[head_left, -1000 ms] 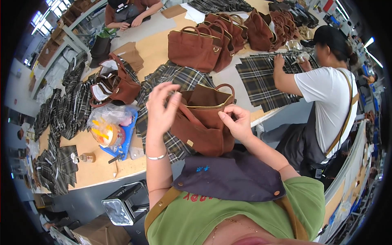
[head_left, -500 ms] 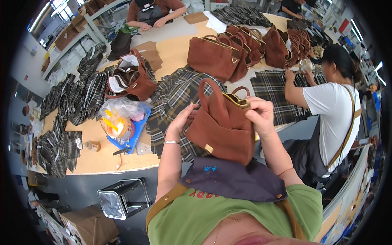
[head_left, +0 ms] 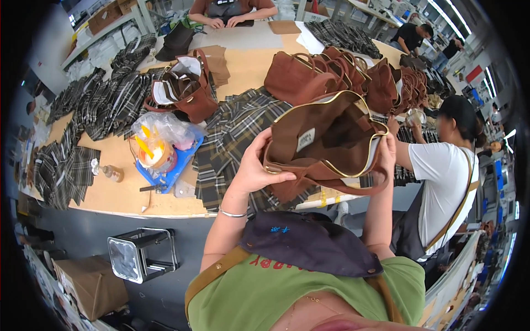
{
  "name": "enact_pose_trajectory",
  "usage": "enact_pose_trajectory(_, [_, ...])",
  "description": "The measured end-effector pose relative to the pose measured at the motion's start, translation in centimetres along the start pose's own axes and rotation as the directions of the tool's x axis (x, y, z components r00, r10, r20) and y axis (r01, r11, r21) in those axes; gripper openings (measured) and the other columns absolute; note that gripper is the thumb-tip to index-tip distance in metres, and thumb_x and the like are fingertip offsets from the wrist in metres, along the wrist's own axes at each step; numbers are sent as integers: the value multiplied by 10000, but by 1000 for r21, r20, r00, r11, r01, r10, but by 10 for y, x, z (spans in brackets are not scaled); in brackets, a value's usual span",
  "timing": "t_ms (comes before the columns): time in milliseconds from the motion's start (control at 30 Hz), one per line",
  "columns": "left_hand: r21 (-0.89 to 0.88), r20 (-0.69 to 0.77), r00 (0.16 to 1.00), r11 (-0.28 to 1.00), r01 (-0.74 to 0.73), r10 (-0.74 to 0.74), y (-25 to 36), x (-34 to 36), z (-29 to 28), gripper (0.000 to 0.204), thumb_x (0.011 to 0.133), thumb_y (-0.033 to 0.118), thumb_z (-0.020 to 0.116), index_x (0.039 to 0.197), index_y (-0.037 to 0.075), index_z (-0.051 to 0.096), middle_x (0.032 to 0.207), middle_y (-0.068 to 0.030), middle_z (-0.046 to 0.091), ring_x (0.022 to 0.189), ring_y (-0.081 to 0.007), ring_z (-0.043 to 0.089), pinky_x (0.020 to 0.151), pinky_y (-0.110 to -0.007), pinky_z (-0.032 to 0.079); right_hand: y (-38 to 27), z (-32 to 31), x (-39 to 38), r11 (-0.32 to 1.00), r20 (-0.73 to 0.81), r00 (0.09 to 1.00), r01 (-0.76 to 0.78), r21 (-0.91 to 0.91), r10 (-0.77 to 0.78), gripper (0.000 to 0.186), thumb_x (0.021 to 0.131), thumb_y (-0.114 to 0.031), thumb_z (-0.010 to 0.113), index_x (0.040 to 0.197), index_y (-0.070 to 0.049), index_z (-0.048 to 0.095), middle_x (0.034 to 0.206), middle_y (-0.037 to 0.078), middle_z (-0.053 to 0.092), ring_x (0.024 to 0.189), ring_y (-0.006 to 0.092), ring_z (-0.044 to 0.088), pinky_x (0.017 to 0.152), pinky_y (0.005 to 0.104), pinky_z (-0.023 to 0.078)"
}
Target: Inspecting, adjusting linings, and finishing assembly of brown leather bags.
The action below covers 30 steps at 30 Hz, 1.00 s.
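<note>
Between my hands I hold a reddish-brown handbag (head_left: 331, 138) up above the table's front edge. Its zipped top is spread wide, with gold zipper edging and a dark brown lining that carries a small pale label. My left hand (head_left: 259, 168) grips the bag's left end, thumb along the near rim. At the opposite end, my right hand (head_left: 386, 150) is closed on the bag's side, its fingers partly hidden. One handle hangs down over the near face. Beneath the bag lies plaid fabric (head_left: 229, 138) in dark checks.
Brown handbags (head_left: 287, 74) stand in a row behind; another handbag (head_left: 201, 102) holds white paper at left. A blue tray (head_left: 179, 174) carries a tub with yellow-handled tools, beside a small bottle (head_left: 113, 173). A co-worker (head_left: 441, 182) works close on my right. A stool (head_left: 141, 256) stands below.
The handbag has been tipped so its mouth faces me and opens wide, showing the lining. My left hand now grips its end; my right hand has shifted rightward along it.
</note>
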State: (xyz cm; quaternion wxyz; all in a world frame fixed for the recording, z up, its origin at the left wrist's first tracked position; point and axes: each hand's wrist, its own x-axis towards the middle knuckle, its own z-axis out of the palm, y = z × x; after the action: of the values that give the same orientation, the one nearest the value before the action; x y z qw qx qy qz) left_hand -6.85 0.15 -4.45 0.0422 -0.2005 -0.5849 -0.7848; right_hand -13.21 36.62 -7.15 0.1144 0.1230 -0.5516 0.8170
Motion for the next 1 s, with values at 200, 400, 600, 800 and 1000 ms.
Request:
enact_pose_trajectory(200, [136,26,1000,991,-20,16,4,-8,-9,889,586,108,924,1334,-22,461,1289,-107,554,1187,-185,531,1024,-326,430,14,24,-4,982,75,994,-89,166,77,158,1004,-174,514,1123,-77,547,1083,73,634,943,168,638,811,314,543])
enact_pose_trajectory(400, [56,-195,974,990,130,-117,-16,-36,-31,716,691,52,847,1301,-53,486,1215,-119,611,1133,-195,580,983,-340,464,18,55,-13,963,5,989,-143,230,146,246,966,-182,574,1191,-85,558,1228,64,601,1058,184,612,857,350,527])
enact_pose_trajectory(600, [-186,-420,904,983,4,-83,-37,-53,-66,556,775,26,757,1270,-31,512,1184,-117,630,1073,-197,611,951,-342,475,15,91,-18,977,163,986,-51,207,16,119,941,-120,599,1046,-73,627,1323,73,477,1222,201,492,1028,371,403])
enact_pose_trajectory(800, [-178,-391,918,984,-9,-62,-21,-55,-84,459,807,27,718,1231,9,544,1145,-113,652,1076,-232,623,974,-386,481,26,103,-10,971,248,969,-77,225,19,75,927,-110,618,991,-76,638,1295,65,472,1235,189,452,1067,371,333])
enact_pose_trajectory(1000, [-135,-524,852,987,-92,8,-6,-50,-88,391,822,14,701,1194,-7,583,1128,-109,653,1041,-201,619,946,-347,467,47,105,-10,963,161,974,-191,192,161,119,941,-98,589,1048,-61,626,1298,42,516,1156,185,532,968,361,434])
